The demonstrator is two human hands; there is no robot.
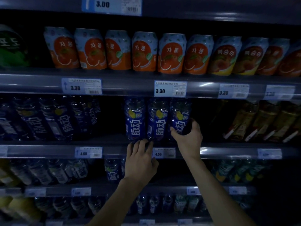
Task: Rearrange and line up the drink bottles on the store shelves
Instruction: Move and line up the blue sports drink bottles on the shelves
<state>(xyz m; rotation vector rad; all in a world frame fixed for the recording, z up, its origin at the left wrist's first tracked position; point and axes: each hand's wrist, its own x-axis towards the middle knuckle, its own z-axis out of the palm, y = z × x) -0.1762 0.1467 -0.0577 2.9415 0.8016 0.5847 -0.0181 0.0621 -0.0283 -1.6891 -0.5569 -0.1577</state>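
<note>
Three blue drink bottles stand side by side at the front of the middle shelf [114, 151]. My right hand [189, 137] is wrapped around the lower part of the rightmost blue bottle [180, 118]. My left hand [140, 160] reaches up from below, its fingertips touching the bases of the left blue bottle [134, 119] and the middle blue bottle [157, 121]. Whether the left hand grips either bottle is unclear. More blue bottles [53, 118] of the same kind stand in a leaning row to the left, with a dark gap between the two groups.
Orange and peach cans [145, 51] line the shelf above. Brown tea bottles [260, 121] stand to the right beyond an empty dark gap. Lower shelves hold clear water bottles [53, 172] and one blue bottle [112, 170]. Price tags [170, 88] run along the shelf edges.
</note>
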